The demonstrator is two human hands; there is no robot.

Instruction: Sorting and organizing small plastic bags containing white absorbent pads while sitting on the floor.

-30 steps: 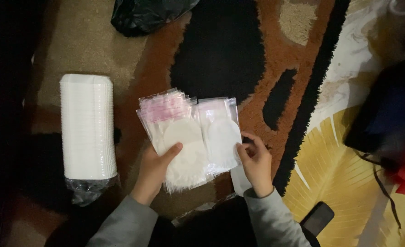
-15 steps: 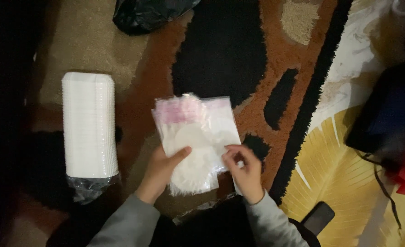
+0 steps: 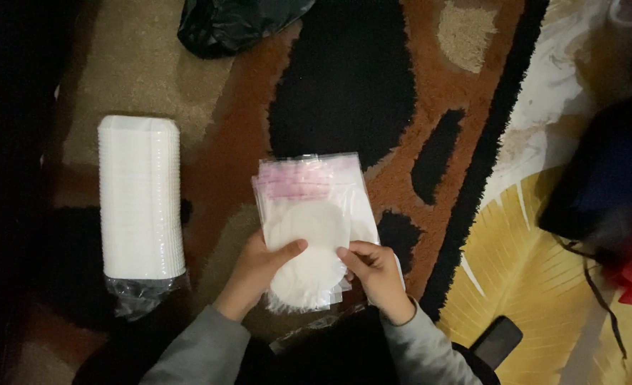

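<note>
Held item: a stack of clear plastic bags (image 3: 314, 228) with pink strips on top and a round white disc inside.
Left hand (image 3: 259, 267): grips the stack's lower left edge, thumb on its front.
Right hand (image 3: 376, 274): pinches the stack's lower right edge.
Left of stack: wrapped white lids (image 3: 141, 203), well apart.
Beneath: patterned rug (image 3: 437, 93).
Above the stack: black bag (image 3: 230, 25).

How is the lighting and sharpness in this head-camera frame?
Head view: dim overall, left edge nearly black; the clear bags held by the left hand and right hand are best lit, with faint sheen; the dark bundle at right looks soft.
</note>
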